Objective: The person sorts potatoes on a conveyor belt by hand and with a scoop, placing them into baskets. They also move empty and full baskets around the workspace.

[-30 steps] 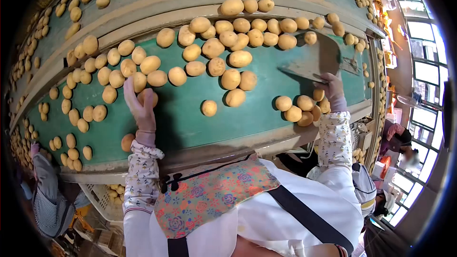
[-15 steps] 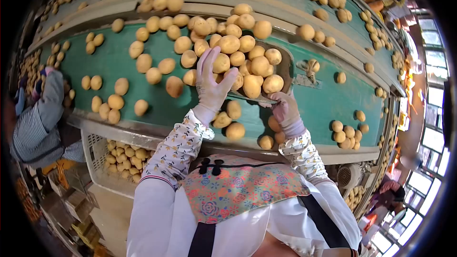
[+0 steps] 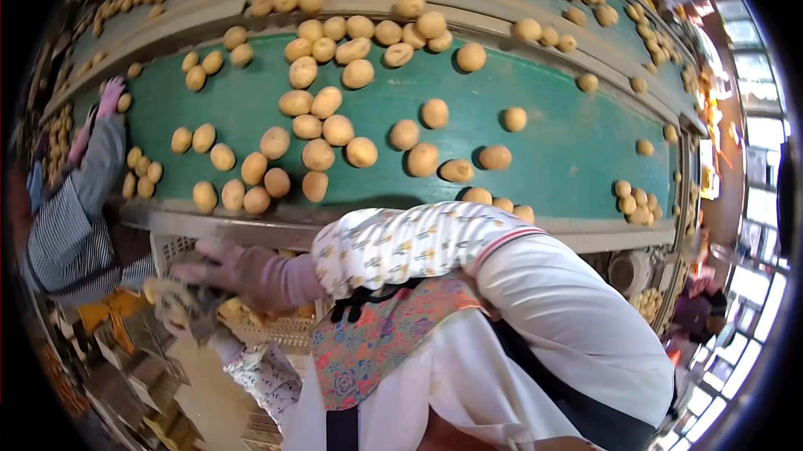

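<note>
My right hand (image 3: 219, 269), in a pinkish glove, reaches across to the lower left over a white crate (image 3: 170, 249); its fingers look spread, though blurred. Lower down, my left hand (image 3: 209, 327) is smeared by motion and partly hidden beside a blurred greyish-tan object (image 3: 174, 302) that I cannot make out. Some potatoes (image 3: 238, 310) show in the crate below my right hand. Above my arms, loose potatoes (image 3: 318, 154) lie scattered on the green belt (image 3: 569, 158).
A metal edge (image 3: 585, 238) runs along the belt's near side. At the left, a co-worker in a striped garment (image 3: 71, 238) reaches a gloved hand (image 3: 110, 96) over the belt. More potatoes (image 3: 138, 0) lie on the far belt. A motor housing (image 3: 631, 271) sits below the belt at right.
Both my hands have moved from the belt to the lower left. The heaped potatoes and the scoop-like tray under them are gone from the belt. The co-worker's hand has moved up.
</note>
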The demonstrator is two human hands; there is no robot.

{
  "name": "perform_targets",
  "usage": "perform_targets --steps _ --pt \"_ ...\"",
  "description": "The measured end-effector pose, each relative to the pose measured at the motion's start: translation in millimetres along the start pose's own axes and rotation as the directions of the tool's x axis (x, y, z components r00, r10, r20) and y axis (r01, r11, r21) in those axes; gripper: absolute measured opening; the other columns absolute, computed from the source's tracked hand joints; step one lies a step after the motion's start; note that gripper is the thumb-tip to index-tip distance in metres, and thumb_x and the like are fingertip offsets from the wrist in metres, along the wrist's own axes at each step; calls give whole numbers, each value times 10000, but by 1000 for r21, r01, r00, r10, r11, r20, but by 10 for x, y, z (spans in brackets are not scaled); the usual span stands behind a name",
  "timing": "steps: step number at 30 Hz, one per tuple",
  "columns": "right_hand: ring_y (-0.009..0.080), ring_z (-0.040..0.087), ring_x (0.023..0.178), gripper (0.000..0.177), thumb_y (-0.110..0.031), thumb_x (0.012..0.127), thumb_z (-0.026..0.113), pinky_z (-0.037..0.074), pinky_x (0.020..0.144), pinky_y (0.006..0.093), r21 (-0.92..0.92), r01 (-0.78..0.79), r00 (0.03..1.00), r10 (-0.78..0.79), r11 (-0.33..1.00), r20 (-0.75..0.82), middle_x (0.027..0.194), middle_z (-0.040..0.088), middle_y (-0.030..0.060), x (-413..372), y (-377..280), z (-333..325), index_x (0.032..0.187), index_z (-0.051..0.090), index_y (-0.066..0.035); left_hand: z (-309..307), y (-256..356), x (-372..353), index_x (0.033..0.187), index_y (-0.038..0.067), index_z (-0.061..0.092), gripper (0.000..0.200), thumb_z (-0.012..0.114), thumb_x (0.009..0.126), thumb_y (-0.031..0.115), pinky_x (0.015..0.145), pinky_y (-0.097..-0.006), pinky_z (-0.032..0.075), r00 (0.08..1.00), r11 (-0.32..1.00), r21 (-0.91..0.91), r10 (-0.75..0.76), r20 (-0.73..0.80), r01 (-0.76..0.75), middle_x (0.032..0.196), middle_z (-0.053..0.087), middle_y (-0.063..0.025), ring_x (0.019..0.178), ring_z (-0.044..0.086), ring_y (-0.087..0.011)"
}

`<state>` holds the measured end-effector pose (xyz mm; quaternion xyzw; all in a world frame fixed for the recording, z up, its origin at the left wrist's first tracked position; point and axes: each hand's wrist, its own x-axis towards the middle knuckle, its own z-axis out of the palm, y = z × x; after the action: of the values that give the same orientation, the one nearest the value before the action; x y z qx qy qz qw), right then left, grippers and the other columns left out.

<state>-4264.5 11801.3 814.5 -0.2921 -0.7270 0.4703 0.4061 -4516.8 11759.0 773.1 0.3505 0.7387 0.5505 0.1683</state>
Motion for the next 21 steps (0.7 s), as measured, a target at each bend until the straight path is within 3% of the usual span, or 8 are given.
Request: perform_targets --steps 6,7,8,9,11,13,16,21 --pt "421 382 1305 776 -105 816 660 344 1086 471 -64 45 960 -61 997 -273 1423 361 217 -414 -7 -1035 1489 274 -107 335 -418 675 1397 -2 412 602 535 958 392 1003 -417 444 982 918 360 121 145 -166 1360 479 -225 1157 540 -347" --pt "375 472 1228 651 -61 835 634 414 1012 411 -301 166 803 -306 939 -512 1317 468 202 -603 152 -1284 1428 367 -102 763 -140 450 1408 6 403 595 575 948 343 1023 -417 420 940 920 282 188 286 -270 1375 450 -246 1198 502 -350" --pt "352 548 1125 510 -23 834 617 455 955 396 146 -185 728 235 972 -645 1199 560 185 -974 -72 -1585 1319 468 -72 1140 100 180 1418 13 394 598 614 939 295 1043 -416 397 876 911 193 265 403 -365 1391 421 -266 1239 464 -353" --pt "295 598 1035 339 -15 821 577 485 890 368 164 -14 559 144 986 -816 1027 625 152 -1361 -52 -1900 1158 546 -37 1497 257 -79 1446 53 376 607 602 944 309 1097 -431 320 662 780 33 507 552 -625 1452 350 -272 1314 385 -385" --pt "225 630 746 188 -97 791 535 537 672 364 194 -729 40 324 656 -945 762 622 110 -2692 -80 -2540 930 575 24 1903 458 -420 1472 81 340 821 711 805 381 1122 -505 242 270 546 -38 472 839 -837 1520 249 -252 1387 268 -418" --pt "221 612 590 212 -34 755 582 535 511 343 394 -252 -321 308 884 -896 797 613 120 -3579 -769 -2761 956 544 23 2056 800 -810 1479 107 332 994 778 661 455 1111 -551 232 37 244 -36 290 956 -969 1541 227 -218 1403 240 -413" --pt "244 636 617 169 -16 775 593 593 509 421 437 -313 -743 69 844 -666 783 582 111 -4729 -1099 -2700 936 543 3 2352 707 -638 1462 116 352 1055 792 591 514 1082 -571 276 -179 95 -224 344 922 -970 1504 318 -200 1363 315 -425" --pt "306 646 743 397 19 744 624 600 530 451 576 -399 -539 325 714 -777 897 580 133 -5619 -516 -2825 1116 503 -50 2849 418 -116 1437 33 356 790 675 851 456 1071 -418 356 330 653 -49 444 833 -755 1461 376 -209 1294 435 -334"
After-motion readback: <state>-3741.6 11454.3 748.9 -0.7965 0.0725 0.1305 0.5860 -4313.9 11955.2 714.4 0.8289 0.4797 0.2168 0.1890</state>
